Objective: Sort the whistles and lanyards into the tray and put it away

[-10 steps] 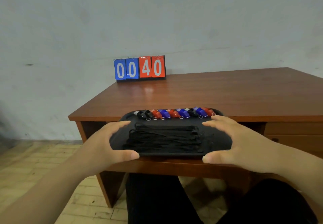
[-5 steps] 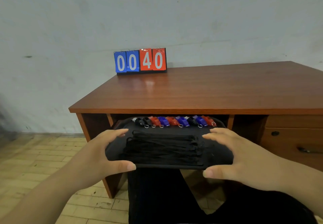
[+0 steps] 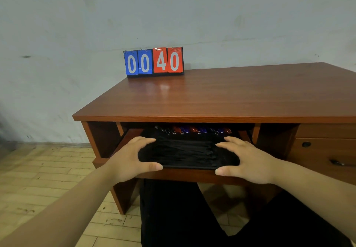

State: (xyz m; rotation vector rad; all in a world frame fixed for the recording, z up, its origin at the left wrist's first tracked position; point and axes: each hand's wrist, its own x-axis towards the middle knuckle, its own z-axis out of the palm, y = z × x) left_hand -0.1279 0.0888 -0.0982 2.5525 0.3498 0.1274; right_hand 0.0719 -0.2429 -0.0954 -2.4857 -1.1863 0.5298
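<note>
- Black tray (image 3: 228, 159) sits in open desk drawer (image 3: 192, 176) btwn both hands: left hand (image 3: 131, 158) grips its left end, right hand (image 3: 248, 160) its right end, thumbs on near rim.
- Black lanyards (image 3: 185, 152) bundled mid-tray, btwn the hands.
- Red, blue, black whistles (image 3: 192, 130) line tray's far edge, under desktop (image 3: 221, 96).
- Scoreboard (image 3: 154, 61) at rear reads 00-40.
</note>
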